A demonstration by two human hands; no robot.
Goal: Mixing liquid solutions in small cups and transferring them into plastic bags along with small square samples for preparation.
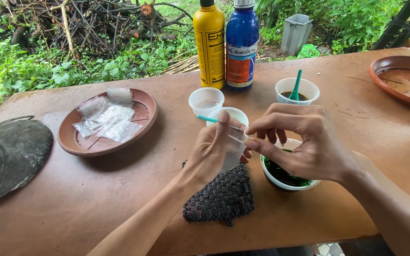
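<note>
The small clear plastic bag (233, 147) sits at the centre of the frame, held up between our two hands above the desk (72, 204). We judge it feather-light, thin and floppy, with slick film that clings to itself, so the best hold is a pinch at its top edge, one lip in each hand. It looks unlikely to break, though it could crease or slip from the fingers.

Our left hand (212, 151) is curled around the bag from the left, with the thumb pressed upright against the film and the fingers wrapped behind it. Our right hand (304, 142) comes in from the right, with thumb and forefinger closed in a fine pinch at the upper right corner of the bag and the other fingers bent loosely beneath. Neither hand is spread open.

Just below the right hand stands a white cup (288, 178) of dark liquid with green bits. A dark woven pouch (221, 196) lies under the left wrist. Behind the bag are three more white cups; the one at upper right (297, 90) holds a teal stick (295, 85), and another teal stick (207, 119) shows beside the left thumb. A yellow bottle (209, 45) and a blue bottle (242, 45) stand at the top centre. At the left, a brown saucer (79, 142) carries more clear bags (107, 118).
</note>
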